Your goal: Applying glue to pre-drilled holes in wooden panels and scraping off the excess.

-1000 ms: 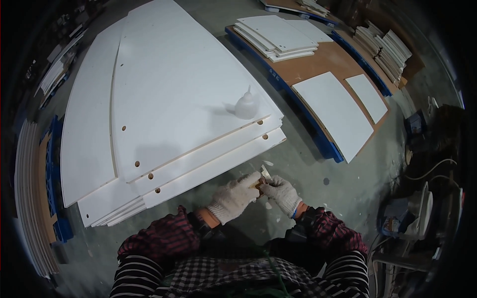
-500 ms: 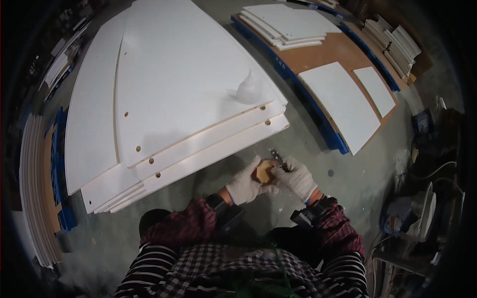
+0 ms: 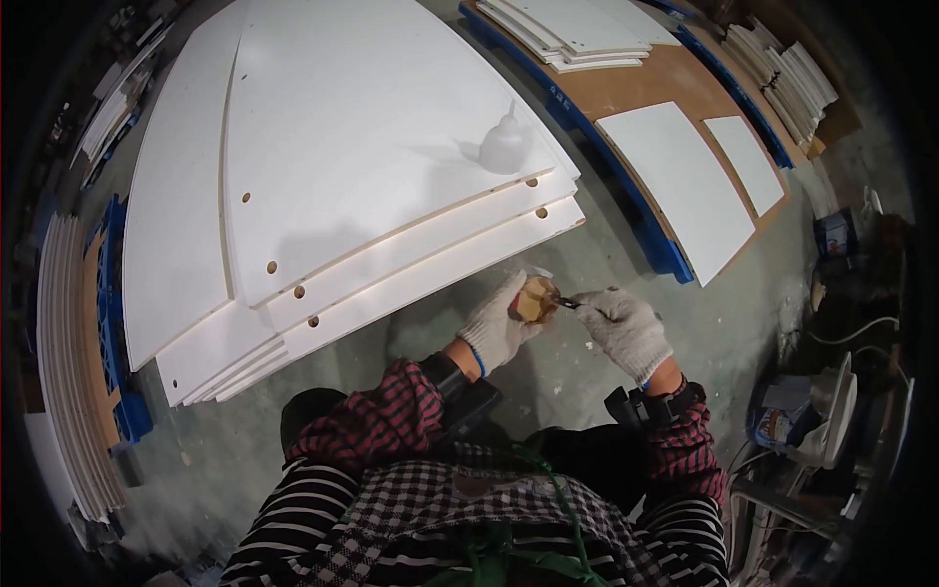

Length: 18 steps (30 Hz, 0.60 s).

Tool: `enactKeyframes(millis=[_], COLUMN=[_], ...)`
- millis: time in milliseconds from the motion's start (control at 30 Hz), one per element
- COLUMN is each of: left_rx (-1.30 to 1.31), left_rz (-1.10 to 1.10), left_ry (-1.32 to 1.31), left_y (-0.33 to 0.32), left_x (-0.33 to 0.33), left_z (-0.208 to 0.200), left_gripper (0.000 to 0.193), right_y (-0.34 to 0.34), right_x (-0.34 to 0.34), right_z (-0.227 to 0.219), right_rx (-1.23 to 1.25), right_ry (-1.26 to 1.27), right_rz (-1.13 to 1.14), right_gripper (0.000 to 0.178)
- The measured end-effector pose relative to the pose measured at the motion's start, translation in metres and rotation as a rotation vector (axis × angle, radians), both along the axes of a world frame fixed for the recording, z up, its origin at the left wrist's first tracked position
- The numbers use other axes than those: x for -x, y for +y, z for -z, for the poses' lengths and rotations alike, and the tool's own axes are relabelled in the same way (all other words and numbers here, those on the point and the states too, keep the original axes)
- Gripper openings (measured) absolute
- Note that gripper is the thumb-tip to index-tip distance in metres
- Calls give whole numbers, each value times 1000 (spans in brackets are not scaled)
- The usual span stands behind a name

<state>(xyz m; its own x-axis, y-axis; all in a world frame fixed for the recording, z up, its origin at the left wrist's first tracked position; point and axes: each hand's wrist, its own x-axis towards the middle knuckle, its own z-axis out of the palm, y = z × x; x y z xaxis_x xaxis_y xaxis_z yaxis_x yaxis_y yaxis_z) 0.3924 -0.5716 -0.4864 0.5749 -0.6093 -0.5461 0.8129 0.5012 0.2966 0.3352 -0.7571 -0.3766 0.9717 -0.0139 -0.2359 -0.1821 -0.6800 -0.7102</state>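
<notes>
In my gloved left hand sits a small amber-brown, cup-like thing with a reddish side, the fingers wrapped round its near left side. My gloved right hand pinches a thin, dark-handled tool, whose tip meets the right edge of the cup-like thing. The tool's kind is too small to make out. Both hands are in front of my body, just off the near right corner of a stack of white boards with round holes along the edges. A white squeeze bottle with a pointed nozzle stands upright on the top board.
On the right, a blue pallet with a brown sheet carries white panels. A bin with a white rim and cables stand at the lower right. Upright boards lean at the left beside another blue pallet.
My right hand has moved to the right, and the tool has turned from pointing away to pointing left at the cup-like thing. My left hand has lifted slightly away from my body.
</notes>
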Motion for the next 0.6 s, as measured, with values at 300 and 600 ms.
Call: enactKeyframes(millis=[300,600], left_rx=[157,137], left_rz=[-35,12], left_ry=[-12,37], left_y=[-13,-32], left_x=[-2,-21], left_z=[-11,-20], left_gripper=[37,41], right_y=[12,4], right_x=[-8,-20], right_z=[3,11], right_rx=[15,12], right_ry=[-5,-19], right_rz=[79,189], right_gripper=[27,23])
